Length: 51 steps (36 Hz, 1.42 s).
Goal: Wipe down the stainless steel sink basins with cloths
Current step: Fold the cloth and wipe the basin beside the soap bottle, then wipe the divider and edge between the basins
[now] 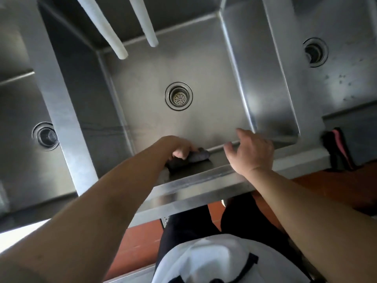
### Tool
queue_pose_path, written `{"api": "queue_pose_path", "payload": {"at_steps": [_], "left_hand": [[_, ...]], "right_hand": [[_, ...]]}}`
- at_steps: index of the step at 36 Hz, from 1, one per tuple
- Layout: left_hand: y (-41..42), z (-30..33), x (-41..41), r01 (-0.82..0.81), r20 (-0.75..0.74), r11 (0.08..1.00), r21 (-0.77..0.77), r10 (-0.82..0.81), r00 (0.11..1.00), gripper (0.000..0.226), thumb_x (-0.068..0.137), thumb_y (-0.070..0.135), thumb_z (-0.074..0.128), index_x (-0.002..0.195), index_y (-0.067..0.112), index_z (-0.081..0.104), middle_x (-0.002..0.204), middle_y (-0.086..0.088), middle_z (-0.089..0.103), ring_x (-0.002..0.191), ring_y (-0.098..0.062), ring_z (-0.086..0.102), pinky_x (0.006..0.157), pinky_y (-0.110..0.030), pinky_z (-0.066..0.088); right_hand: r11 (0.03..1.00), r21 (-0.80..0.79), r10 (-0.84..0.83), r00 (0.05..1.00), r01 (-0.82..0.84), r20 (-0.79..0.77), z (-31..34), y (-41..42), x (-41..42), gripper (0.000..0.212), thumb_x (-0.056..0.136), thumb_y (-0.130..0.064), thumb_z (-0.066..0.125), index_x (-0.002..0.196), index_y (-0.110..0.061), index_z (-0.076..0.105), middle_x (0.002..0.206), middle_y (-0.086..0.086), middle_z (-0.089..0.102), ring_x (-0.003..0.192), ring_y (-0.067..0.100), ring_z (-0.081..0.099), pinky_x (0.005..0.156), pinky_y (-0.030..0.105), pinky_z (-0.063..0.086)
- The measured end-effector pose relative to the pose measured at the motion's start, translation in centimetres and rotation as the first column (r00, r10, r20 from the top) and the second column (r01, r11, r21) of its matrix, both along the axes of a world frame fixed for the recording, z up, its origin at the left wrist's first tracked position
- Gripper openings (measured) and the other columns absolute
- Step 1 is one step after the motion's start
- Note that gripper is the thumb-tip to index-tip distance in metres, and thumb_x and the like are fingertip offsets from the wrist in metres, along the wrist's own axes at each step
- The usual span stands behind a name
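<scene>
Steel sink basins run three across; the middle basin [183,68] is mine now. At its near rim [216,160] my left hand [179,149] grips the dark cloth [195,157]; I should press flat and drag along the edge. My right hand [251,152] hovers nearby, fingers loose, holding nothing.

Both forearms bare, extended forward over the sink's [204,180] near rim. Left hand [179,149] palm down at the rim's inner edge, fingers curled round a dark cloth [195,157]. Right hand [250,152] just beside it above the rim, fingers relaxed and slightly spread, holding nothing.
</scene>
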<state>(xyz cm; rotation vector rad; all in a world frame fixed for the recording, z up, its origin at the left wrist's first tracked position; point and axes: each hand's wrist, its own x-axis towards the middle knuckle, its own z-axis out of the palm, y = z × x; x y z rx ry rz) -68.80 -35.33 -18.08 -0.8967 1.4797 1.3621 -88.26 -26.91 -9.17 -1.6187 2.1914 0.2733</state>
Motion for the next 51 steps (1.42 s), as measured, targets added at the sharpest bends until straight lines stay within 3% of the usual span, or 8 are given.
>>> {"api": "queue_pose_path", "payload": {"at_steps": [3, 8, 14, 23, 27, 34, 45, 51], "left_hand": [[0.5, 2.4, 0.8, 0.004, -0.034, 0.999, -0.044, -0.005, 0.999, 0.067, 0.089, -0.003, 0.051, 0.139, 0.041, 0.052, 0.126, 0.000, 0.058, 0.108, -0.031, 0.062, 0.078, -0.043, 0.060], [2.4, 8.4, 2.0, 0.004, -0.036, 0.977, -0.211, -0.012, 0.999, 0.066, 0.089, -0.002, 0.052, 0.140, 0.040, 0.052, 0.120, -0.002, 0.065, 0.085, -0.025, 0.065, 0.082, -0.042, 0.058], [6.6, 15.1, 1.5, 0.040, 0.027, 0.861, -0.508, -0.031, 0.999, 0.043, 0.097, 0.009, 0.045, 0.132, 0.029, 0.056, 0.115, 0.000, 0.068, 0.098, -0.025, 0.062, 0.080, -0.036, 0.047], [13.1, 18.9, -3.4, -0.021, 0.161, 0.643, -0.765, 0.222, 0.962, 0.066, 0.097, 0.012, 0.048, 0.148, 0.051, 0.033, 0.128, -0.005, 0.063, 0.116, -0.032, 0.061, 0.089, -0.039, 0.052], [15.5, 20.1, -6.1, -0.064, 0.162, 0.612, -0.788, 0.306, 0.938, 0.061, 0.098, 0.009, 0.050, 0.147, 0.043, 0.037, 0.130, -0.006, 0.062, 0.118, -0.031, 0.060, 0.087, -0.037, 0.051], [18.9, 19.7, -11.8, -0.218, 0.061, 0.500, -0.838, 0.483, 0.874, 0.048, 0.096, 0.011, 0.048, 0.140, 0.027, 0.045, 0.132, -0.010, 0.060, 0.121, -0.031, 0.058, 0.089, -0.037, 0.048], [21.1, 19.0, -23.2, -0.313, -0.131, 0.497, -0.809, 0.367, 0.921, 0.055, 0.101, 0.009, 0.039, 0.152, 0.029, 0.031, 0.156, -0.021, 0.032, 0.127, -0.042, 0.052, 0.095, -0.047, 0.047], [20.6, 20.5, -24.5, -0.579, -0.378, 0.399, -0.711, 0.478, 0.793, 0.067, 0.088, 0.012, 0.048, 0.145, 0.048, 0.041, 0.136, -0.005, 0.061, 0.119, -0.034, 0.059, 0.093, -0.037, 0.048]], "right_hand": [[1.000, -0.007, -0.010, 0.999, 0.010, 0.035, 0.1, 0.2, -0.1, 0.053, 0.086, -0.050, 0.048, 0.129, -0.021, 0.059, 0.118, 0.006, 0.068, 0.105, 0.032, 0.063, 0.089, 0.041, 0.045], [0.998, -0.042, -0.036, 0.977, 0.046, 0.211, 0.9, 0.6, -0.3, 0.058, 0.084, -0.049, 0.046, 0.134, -0.021, 0.058, 0.132, 0.003, 0.064, 0.117, 0.029, 0.061, 0.100, 0.040, 0.042], [0.997, -0.035, 0.073, 0.883, -0.065, 0.463, 2.5, 4.2, -4.1, 0.062, 0.084, -0.040, 0.051, 0.142, -0.017, 0.051, 0.154, 0.006, 0.042, 0.140, 0.025, 0.041, 0.117, 0.039, 0.028], [0.971, -0.078, 0.232, 0.797, -0.228, 0.557, 4.8, 11.3, -9.4, 0.071, 0.078, -0.037, 0.053, 0.147, -0.026, 0.044, 0.165, 0.000, 0.017, 0.153, 0.013, 0.010, 0.121, 0.030, 0.000], [0.992, -0.080, 0.127, 0.726, -0.099, 0.676, 6.3, 11.7, -10.2, 0.064, 0.086, -0.022, 0.065, 0.146, -0.028, 0.045, 0.164, -0.003, 0.020, 0.150, 0.013, 0.020, 0.123, 0.041, 0.018], [0.977, 0.010, -0.120, 0.510, 0.212, 0.852, 7.5, 12.9, -12.3, 0.055, 0.091, -0.010, 0.061, 0.143, -0.026, 0.049, 0.160, -0.010, 0.029, 0.137, 0.013, 0.045, 0.109, 0.032, 0.037], [0.900, 0.069, -0.279, 0.444, 0.431, 0.851, 8.4, 18.2, -19.3, 0.056, 0.091, -0.007, 0.061, 0.142, -0.026, 0.050, 0.142, 0.001, 0.054, 0.119, 0.015, 0.058, 0.090, 0.025, 0.039], [0.817, 0.018, -0.308, 0.410, 0.576, 0.859, 10.7, 20.0, -24.5, 0.048, 0.092, -0.009, 0.061, 0.133, -0.032, 0.056, 0.130, 0.024, 0.059, 0.113, 0.042, 0.059, 0.098, 0.057, 0.049]]}}
